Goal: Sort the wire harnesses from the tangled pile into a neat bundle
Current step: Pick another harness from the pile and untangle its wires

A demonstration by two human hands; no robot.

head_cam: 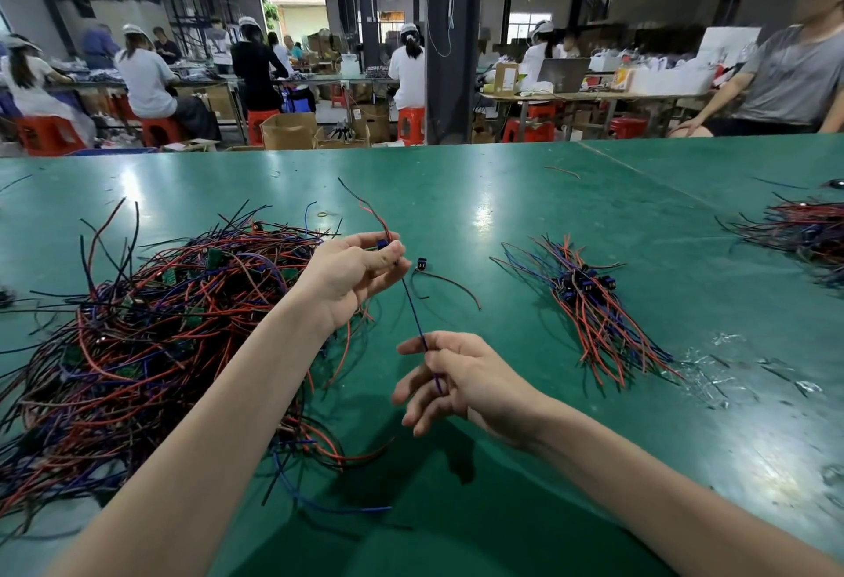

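Note:
A big tangled pile of red, blue and black wire harnesses covers the left of the green table. My left hand is raised beside the pile and pinches a harness by its blue connector, with red and black leads arching up behind it. A blue wire of that harness runs down to my right hand, which pinches it between thumb and fingers. A sorted bundle of harnesses lies to the right, connectors together.
One loose harness with a dark connector lies between my hands and the bundle. Another heap of wires sits at the far right edge. Clear plastic scraps lie right of the bundle. A seated person is beyond the table.

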